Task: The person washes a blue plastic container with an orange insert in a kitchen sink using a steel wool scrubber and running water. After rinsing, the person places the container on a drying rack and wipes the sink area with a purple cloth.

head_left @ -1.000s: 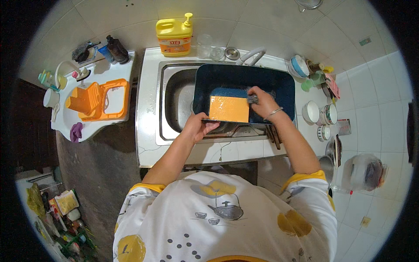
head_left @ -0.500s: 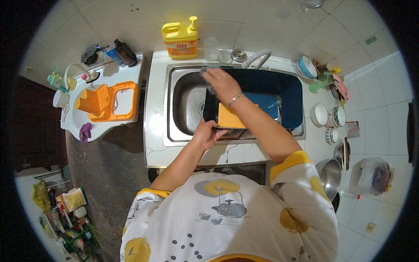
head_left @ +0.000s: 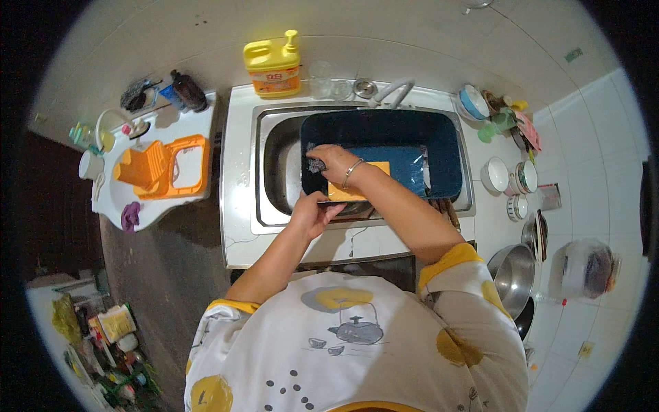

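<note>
A deep, dark blue-black rectangular bin (head_left: 384,123) rests over the sink, its open side toward me. My left hand (head_left: 312,215) grips its near left rim, thumb on top and fingers beneath. My right hand (head_left: 336,163) is inside, closed around a crumpled grey scouring pad (head_left: 316,165) by the left inner wall. Under my right wrist lies a flat orange-yellow panel (head_left: 343,193), partly covered by the forearm. Beside it is a shiny blue surface (head_left: 412,159) with a pale torn-looking edge. Whether these are part of the bin, I cannot tell.
The steel sink (head_left: 259,206) surrounds the bin, with a faucet (head_left: 392,90) behind. A yellow pump jug (head_left: 273,74) stands back left. Bowls (head_left: 494,175) and a steel basin (head_left: 511,271) line the right counter. Left, a washbasin (head_left: 113,189) holds an orange plastic rack (head_left: 154,172).
My right hand has come down from above the bin's left rim into its inside with the scouring pad. The bin has shifted slightly left; my left hand keeps its grip.
</note>
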Motion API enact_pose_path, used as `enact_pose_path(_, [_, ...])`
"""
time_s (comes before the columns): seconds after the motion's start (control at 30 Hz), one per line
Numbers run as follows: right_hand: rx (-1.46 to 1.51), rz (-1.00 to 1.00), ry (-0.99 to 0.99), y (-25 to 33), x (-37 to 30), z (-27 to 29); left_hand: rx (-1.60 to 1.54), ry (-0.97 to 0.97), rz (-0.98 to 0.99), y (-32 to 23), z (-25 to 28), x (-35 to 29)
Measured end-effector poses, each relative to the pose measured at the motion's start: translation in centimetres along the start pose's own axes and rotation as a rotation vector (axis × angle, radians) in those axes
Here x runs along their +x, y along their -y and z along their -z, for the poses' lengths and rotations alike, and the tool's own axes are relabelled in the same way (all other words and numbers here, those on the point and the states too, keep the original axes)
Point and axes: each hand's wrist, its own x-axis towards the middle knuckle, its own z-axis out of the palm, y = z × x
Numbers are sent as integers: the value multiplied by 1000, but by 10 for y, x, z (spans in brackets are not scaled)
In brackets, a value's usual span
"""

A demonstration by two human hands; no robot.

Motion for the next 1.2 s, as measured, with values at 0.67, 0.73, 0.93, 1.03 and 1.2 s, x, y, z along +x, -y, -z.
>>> enact_pose_path(0.67, [478,-289,-606,0,-126,80,-112,-164,-196,-46,77,-19])
enact_pose_path(0.73, [596,-282,-739,-16,-135,82,-137,-76,-125,-48,96,-14])
enact_pose_path(0.93, [1340,-483,-943,-37,-146,88,125,-49,-336,-53,91,-29])
enact_pose_path(1.03, [1407,-713,-795,-65,-151,84,209,-25,-420,-53,78,-30])
enact_pose_path(1.2, [1534,-873,-640,-108,-145,62,361,-84,-573,-52,71,-34])
